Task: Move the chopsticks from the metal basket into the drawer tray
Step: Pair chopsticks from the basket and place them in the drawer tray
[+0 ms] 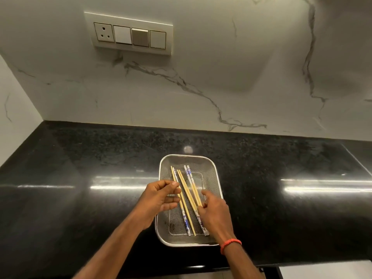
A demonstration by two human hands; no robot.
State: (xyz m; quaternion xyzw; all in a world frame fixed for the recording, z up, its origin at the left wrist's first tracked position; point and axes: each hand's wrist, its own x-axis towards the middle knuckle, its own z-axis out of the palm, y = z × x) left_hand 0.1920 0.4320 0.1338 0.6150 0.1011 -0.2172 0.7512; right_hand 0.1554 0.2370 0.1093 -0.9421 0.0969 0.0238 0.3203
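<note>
Left hand (161,198): fingers curled beside the leftmost chopsticks (186,222); cannot tell if it grips any.
Right hand (215,212): fingertips pinch a pair.
Chopsticks: lying lengthwise in the metal basket (211,170).
Basket: on the black worktop (80,198).

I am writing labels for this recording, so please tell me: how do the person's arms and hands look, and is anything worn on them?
No sleeves or gloves are in view; both arms are bare up to the picture's edge. The left hand wears nothing that shows. The right hand has a thin orange-red cord bracelet round its wrist.
</note>
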